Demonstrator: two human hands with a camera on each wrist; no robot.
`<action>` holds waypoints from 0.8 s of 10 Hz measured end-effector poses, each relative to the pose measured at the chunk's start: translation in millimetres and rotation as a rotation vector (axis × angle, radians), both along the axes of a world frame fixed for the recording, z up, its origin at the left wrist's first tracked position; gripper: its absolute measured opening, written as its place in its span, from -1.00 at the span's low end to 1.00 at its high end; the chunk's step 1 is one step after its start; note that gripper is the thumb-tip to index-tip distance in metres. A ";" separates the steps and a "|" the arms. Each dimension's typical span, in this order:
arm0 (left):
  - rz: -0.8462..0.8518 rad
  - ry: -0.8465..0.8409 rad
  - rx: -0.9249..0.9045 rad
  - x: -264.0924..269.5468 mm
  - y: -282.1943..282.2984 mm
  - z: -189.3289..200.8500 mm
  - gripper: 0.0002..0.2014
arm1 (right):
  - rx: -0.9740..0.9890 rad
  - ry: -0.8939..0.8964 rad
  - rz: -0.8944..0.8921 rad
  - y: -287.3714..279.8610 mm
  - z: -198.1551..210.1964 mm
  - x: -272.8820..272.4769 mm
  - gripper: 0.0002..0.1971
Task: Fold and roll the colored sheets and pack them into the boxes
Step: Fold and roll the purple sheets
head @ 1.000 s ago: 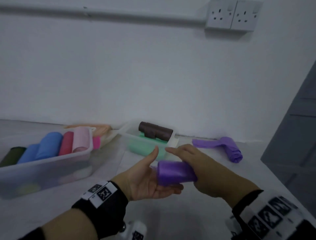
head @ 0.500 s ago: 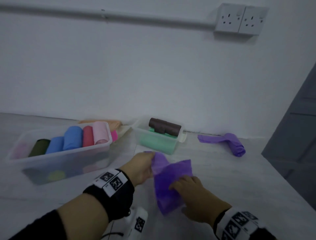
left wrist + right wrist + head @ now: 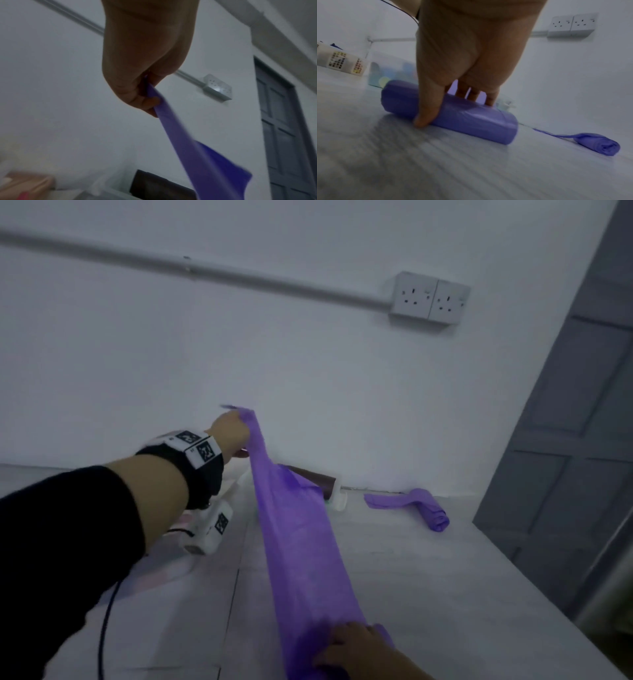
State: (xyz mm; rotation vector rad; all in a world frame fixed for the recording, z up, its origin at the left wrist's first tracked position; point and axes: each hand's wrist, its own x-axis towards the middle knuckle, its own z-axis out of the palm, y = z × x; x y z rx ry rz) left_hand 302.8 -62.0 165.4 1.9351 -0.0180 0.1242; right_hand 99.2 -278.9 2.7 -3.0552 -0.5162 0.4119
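Purple sheet (image 3: pixel 301 546) stretched taut, long axis running away from the person; left hand (image 3: pixel 230 430) pinches the far end, raised; right hand (image 3: pixel 462 75) curls over the rolled near end on the table (image 3: pixel 428 594); right hand nearer, likely rolls forward toward the left.

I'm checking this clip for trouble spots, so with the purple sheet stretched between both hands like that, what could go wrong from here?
1. The left hand pinches only a thin corner of the purple sheet; it might slip out or the sheet might tear.
2. The right hand holds the roll against the table with thumb and fingers only; a harder pull could drag it loose.
3. The raised sheet hangs near the brown roll and might knock it.
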 end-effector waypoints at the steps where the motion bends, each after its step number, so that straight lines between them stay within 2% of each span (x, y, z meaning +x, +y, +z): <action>1: 0.030 -0.017 -0.042 20.9 6.3 0.7 -0.54 | -0.023 -0.032 0.277 0.4 -2.2 1.0 -0.35; 2: 0.134 -0.049 0.122 20.9 8.0 -13.3 -0.46 | -0.070 -0.029 0.256 -10.4 -19.2 -7.4 -0.55; 3: 0.057 -0.075 0.387 -8.6 0.5 -36.2 -0.50 | -0.041 -0.175 0.222 -4.5 -20.1 -5.8 -0.55; 4: -0.113 -0.053 0.844 -56.8 -14.8 -69.2 -0.58 | 0.080 -0.230 0.117 2.1 -9.2 -11.5 -0.82; 5: -0.390 0.102 1.152 -103.7 -34.0 -111.2 -0.54 | 0.268 0.028 0.085 -0.4 -13.3 -16.7 -0.65; 6: -0.476 0.301 1.200 -132.4 -48.9 -151.8 -0.40 | 0.266 0.100 0.134 -11.4 -14.4 -17.9 -0.47; 7: -0.370 0.412 1.158 -145.6 -56.0 -174.6 -0.27 | 0.379 0.050 0.132 -25.9 -13.2 -19.5 -0.49; 8: -0.260 0.520 1.083 -145.0 -48.3 -182.9 -0.22 | 0.362 0.070 0.169 -31.1 -13.5 -21.1 -0.50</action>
